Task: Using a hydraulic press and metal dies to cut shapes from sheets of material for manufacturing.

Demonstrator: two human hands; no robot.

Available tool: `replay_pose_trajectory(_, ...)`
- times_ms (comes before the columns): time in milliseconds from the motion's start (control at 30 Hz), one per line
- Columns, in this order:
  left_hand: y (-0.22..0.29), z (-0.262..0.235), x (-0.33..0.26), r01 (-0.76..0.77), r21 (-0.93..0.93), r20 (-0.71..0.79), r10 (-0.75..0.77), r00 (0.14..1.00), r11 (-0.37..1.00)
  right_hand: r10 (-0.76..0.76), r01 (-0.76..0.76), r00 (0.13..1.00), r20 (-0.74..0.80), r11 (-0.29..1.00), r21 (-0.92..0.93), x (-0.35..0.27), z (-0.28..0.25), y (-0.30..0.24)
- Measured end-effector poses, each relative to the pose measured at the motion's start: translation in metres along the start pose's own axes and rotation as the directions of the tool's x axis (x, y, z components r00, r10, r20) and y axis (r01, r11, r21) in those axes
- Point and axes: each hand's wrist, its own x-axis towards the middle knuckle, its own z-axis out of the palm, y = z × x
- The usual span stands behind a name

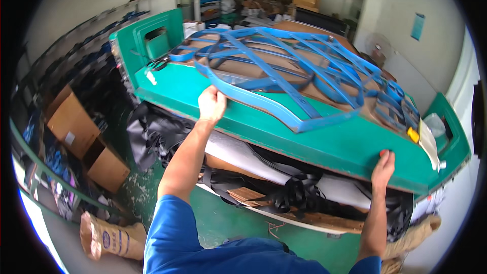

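A large blue strip frame with crossing bars (256, 102) lies on the green machine bed (172, 83). My left hand (212, 104) is closed at the frame's near left edge, its fingers against the blue strip. Toward the right end of the bed's front edge, my right hand (384, 168) is closed, thumb and fingers together. A small red spot shows at its fingertips; what it holds or presses is mostly hidden. More blue frames (398, 106) and brown sheets lie behind and to the right of the large frame.
Black material (291, 193) and white rolls hang under the bed. Open cardboard boxes (109, 167) and a brown paper sack (112, 238) stand on the left floor. A yellow-handled tool (414, 135) lies at the right end. Shelves of dark items (76, 56) line the left wall.
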Motion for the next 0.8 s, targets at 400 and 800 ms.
replay_pose_trajectory(400,0.020,-0.039,-0.119,-0.177,0.080,0.357,0.138,0.924,0.981,0.100,-0.256,0.854,0.511,0.936,0.244,-0.105,-0.051,-0.055)
replay_pose_trajectory(800,0.023,-0.055,-0.205,-0.242,0.213,0.432,0.131,0.892,0.947,-0.012,0.089,0.917,0.398,0.980,-0.175,-0.185,-0.034,-0.107)
